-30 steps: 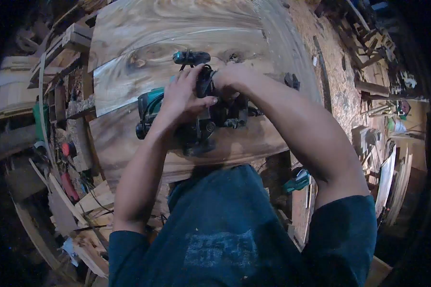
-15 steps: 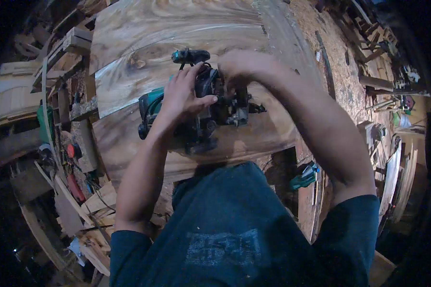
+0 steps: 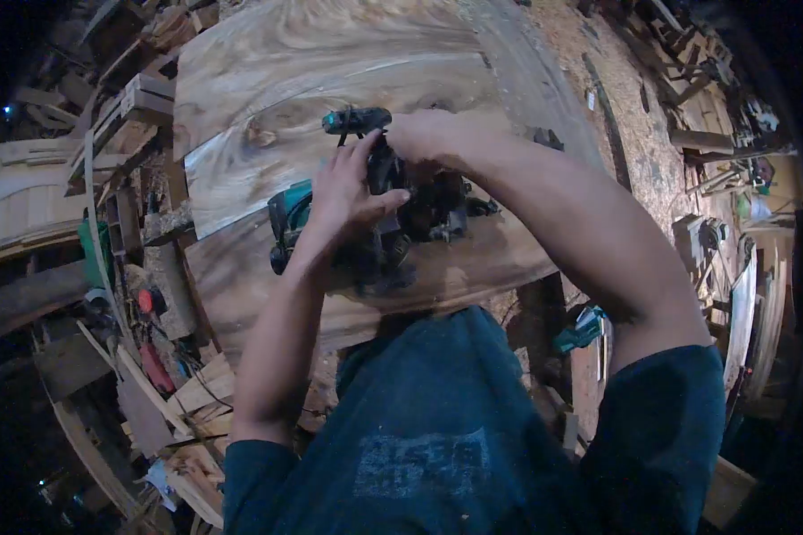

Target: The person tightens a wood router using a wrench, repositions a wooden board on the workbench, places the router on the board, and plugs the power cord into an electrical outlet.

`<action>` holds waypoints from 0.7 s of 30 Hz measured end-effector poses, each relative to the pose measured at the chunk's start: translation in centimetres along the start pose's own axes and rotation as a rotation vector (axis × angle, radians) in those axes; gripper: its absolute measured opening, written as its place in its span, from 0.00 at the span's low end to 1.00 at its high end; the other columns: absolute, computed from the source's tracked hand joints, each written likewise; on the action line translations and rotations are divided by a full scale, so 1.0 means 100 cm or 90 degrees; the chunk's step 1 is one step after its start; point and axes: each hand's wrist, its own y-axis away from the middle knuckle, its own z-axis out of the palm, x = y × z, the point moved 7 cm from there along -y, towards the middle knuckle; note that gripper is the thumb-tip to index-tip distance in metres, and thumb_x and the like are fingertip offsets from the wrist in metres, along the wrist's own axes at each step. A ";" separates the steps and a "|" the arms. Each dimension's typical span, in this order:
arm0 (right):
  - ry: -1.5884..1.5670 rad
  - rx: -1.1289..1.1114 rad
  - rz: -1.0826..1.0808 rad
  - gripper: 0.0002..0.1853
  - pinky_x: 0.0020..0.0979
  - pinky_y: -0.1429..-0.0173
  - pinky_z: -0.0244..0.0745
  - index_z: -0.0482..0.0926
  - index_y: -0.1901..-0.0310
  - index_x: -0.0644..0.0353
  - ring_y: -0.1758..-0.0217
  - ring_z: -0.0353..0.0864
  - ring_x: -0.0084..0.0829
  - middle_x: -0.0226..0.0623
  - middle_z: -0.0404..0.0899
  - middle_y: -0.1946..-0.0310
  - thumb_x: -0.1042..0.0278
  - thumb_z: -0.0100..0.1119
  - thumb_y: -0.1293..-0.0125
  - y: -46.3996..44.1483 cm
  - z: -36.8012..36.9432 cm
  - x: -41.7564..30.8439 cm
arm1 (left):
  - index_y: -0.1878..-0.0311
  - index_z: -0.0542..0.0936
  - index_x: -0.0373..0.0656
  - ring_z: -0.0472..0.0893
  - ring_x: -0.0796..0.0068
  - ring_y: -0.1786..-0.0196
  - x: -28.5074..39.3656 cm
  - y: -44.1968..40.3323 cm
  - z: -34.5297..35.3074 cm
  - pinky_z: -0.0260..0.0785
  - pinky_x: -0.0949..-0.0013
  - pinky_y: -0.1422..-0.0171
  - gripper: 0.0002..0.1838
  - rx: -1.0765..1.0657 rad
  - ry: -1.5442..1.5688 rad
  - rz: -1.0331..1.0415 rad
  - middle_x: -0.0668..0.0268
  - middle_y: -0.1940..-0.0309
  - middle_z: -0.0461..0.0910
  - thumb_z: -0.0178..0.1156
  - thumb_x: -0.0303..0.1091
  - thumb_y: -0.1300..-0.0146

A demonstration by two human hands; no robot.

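A green-and-black power tool (image 3: pixel 296 207) rests on a broad wooden slab (image 3: pixel 232 267) in front of me; its exact kind is hard to make out in the dim light. My left hand (image 3: pixel 343 192) grips its body from the left, the thumb set apart from the fingers. Bent inward at the wrist, my right hand (image 3: pixel 417 138) is at the far side of the tool, beside a black grip with a teal end (image 3: pixel 355 120). The right fingers are hidden behind the hand and the tool.
Wood offcuts (image 3: pixel 196 401) are heaped at the left, near a red-handled tool (image 3: pixel 156 367). Another green tool (image 3: pixel 580 330) lies right of my body. Sawdust (image 3: pixel 660 178) covers the floor at the right, with more timber (image 3: pixel 742 312) beyond.
My right hand has shifted left along the tool, closer to the teal-ended grip. My left hand keeps its hold. The whole view has moved slightly.
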 end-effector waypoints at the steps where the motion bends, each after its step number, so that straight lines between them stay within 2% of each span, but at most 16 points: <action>1: -0.016 -0.018 0.008 0.17 0.41 0.50 0.83 0.85 0.50 0.57 0.50 0.87 0.43 0.45 0.86 0.57 0.67 0.65 0.43 0.010 -0.004 -0.001 | 0.28 0.65 0.46 0.71 0.47 0.34 -0.003 -0.002 0.002 0.63 0.50 0.31 0.54 0.000 0.009 0.004 0.52 0.38 0.72 0.75 0.56 0.58; 3: -0.044 -0.061 0.024 0.17 0.42 0.53 0.83 0.86 0.50 0.56 0.52 0.87 0.41 0.44 0.86 0.57 0.64 0.65 0.42 0.033 -0.003 -0.002 | 0.28 0.65 0.46 0.70 0.47 0.34 -0.006 0.000 0.004 0.63 0.50 0.31 0.53 -0.001 0.018 0.003 0.52 0.37 0.72 0.75 0.57 0.58; 6: 0.333 0.016 -0.082 0.16 0.43 0.56 0.82 0.86 0.52 0.55 0.56 0.88 0.38 0.44 0.87 0.59 0.61 0.62 0.40 0.005 0.021 -0.014 | 0.27 0.65 0.46 0.70 0.46 0.33 -0.004 0.000 0.003 0.63 0.49 0.31 0.54 0.002 0.013 0.007 0.52 0.36 0.71 0.74 0.57 0.57; 7: 0.319 0.088 -0.134 0.15 0.42 0.56 0.83 0.87 0.54 0.56 0.57 0.88 0.38 0.45 0.87 0.60 0.59 0.60 0.38 0.002 0.024 -0.018 | 0.27 0.65 0.46 0.70 0.46 0.33 -0.003 -0.001 0.004 0.63 0.50 0.30 0.54 0.001 0.014 0.014 0.51 0.35 0.71 0.74 0.58 0.57; 10: 0.257 0.005 -0.102 0.17 0.44 0.45 0.80 0.85 0.46 0.50 0.43 0.84 0.39 0.36 0.85 0.47 0.61 0.57 0.34 -0.011 0.033 -0.010 | 0.27 0.64 0.46 0.69 0.46 0.32 -0.003 0.001 0.006 0.62 0.49 0.30 0.54 -0.005 0.010 0.009 0.50 0.34 0.70 0.74 0.58 0.57; 16: 0.051 -0.036 -0.036 0.17 0.44 0.45 0.81 0.86 0.48 0.55 0.45 0.85 0.40 0.39 0.85 0.48 0.62 0.55 0.35 0.013 0.004 -0.010 | 0.26 0.63 0.50 0.68 0.45 0.31 -0.007 0.003 0.008 0.61 0.47 0.30 0.54 0.029 -0.032 0.017 0.49 0.33 0.69 0.73 0.59 0.56; 19: 0.428 0.083 -0.071 0.17 0.41 0.47 0.82 0.86 0.49 0.57 0.49 0.86 0.42 0.42 0.86 0.51 0.63 0.56 0.36 0.007 0.030 -0.019 | 0.25 0.62 0.51 0.67 0.45 0.30 -0.009 0.001 0.009 0.60 0.47 0.29 0.55 -0.012 -0.002 -0.009 0.51 0.32 0.68 0.73 0.59 0.56; 21: 0.338 0.084 -0.117 0.14 0.42 0.52 0.82 0.86 0.54 0.59 0.53 0.87 0.45 0.45 0.86 0.60 0.68 0.60 0.41 -0.004 0.034 -0.017 | 0.25 0.62 0.51 0.66 0.45 0.30 -0.010 0.001 0.009 0.60 0.47 0.29 0.54 -0.023 0.005 -0.023 0.51 0.31 0.68 0.73 0.58 0.56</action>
